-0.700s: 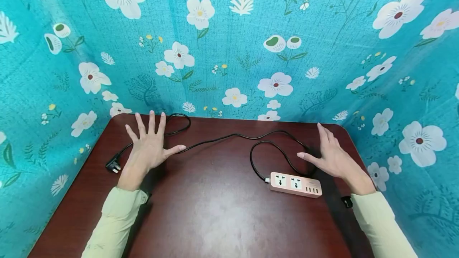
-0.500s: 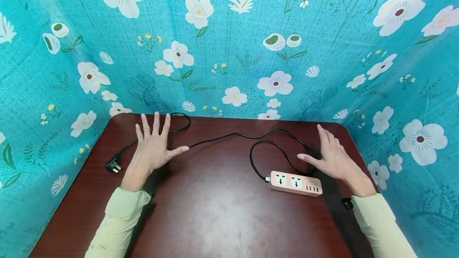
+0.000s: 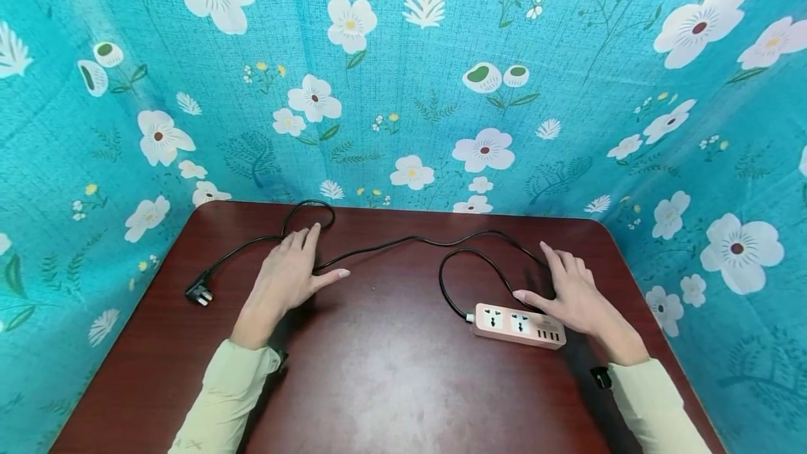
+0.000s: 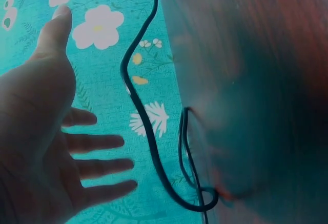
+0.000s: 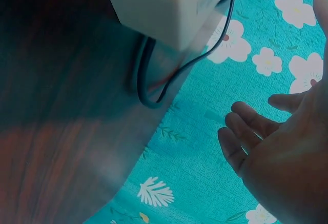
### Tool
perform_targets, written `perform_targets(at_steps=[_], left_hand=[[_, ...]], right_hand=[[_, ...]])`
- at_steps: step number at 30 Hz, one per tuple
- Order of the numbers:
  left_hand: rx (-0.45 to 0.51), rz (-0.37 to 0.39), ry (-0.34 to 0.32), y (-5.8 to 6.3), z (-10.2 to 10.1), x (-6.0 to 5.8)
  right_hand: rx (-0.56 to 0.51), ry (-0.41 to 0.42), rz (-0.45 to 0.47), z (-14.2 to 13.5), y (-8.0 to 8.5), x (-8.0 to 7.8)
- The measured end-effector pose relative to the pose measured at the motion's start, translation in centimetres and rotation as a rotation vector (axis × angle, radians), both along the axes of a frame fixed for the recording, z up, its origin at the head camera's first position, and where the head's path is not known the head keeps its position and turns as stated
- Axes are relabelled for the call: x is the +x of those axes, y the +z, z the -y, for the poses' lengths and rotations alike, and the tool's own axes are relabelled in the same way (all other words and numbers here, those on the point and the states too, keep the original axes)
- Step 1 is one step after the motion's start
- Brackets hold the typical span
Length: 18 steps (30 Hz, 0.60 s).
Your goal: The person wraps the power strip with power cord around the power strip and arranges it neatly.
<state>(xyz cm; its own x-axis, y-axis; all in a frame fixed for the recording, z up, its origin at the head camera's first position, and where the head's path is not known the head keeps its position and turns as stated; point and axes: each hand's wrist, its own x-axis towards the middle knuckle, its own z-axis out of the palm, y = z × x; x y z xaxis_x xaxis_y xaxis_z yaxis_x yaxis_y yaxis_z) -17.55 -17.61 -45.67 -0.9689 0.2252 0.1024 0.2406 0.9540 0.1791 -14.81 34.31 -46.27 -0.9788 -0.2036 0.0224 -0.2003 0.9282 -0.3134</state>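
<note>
A pink power strip (image 3: 498, 331) with white sockets and several USB ports lies on the right half of the table. Its black cord (image 3: 378, 248) winds across the back to a black plug (image 3: 199, 291) at the left. My left hand (image 3: 282, 282) hovers over the cord's left stretch, thumb pointing right. In the left wrist view, its fingers (image 4: 102, 167) are spread beside the cord, holding nothing. My right hand (image 3: 578, 296) hovers over the strip's right end, covering part of it and the cord. The right wrist view shows its fingers (image 5: 251, 126) loosely bent and apart from the strip.
The dark red-brown table (image 3: 391, 384) has rounded back corners. A turquoise flowered cloth (image 3: 391, 111) hangs along its back and both sides. A small cord loop (image 3: 315, 203) lies at the back edge, near the left hand.
My left hand has moved right and toward me, its fingers closer together, uncovering more cord near the plug. The right hand has shifted left and nearer, over the power strip's end.
</note>
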Motion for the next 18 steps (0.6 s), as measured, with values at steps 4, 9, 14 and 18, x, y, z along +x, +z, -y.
perform_targets(at_steps=[4, 9, 14, 18], left_hand=[[-0.029, -0.088, -0.052, -0.4, -0.7, 0.1], [-0.026, -0.154, -0.097, -0.6, -1.4, 0.2], [-0.001, -0.257, -0.198, -0.8, -1.5, 0.3], [0.012, -0.313, -0.251, -1.1, -1.6, 0.3]], right_hand=[[-0.013, 0.022, -0.019, 0.4, -0.3, 0.4], [-0.037, 0.058, -0.007, 0.7, -0.7, 1.0], [-0.016, 0.093, 0.015, 0.8, -1.2, 1.5], [0.002, 0.117, 0.015, 1.1, -1.8, 1.9]])
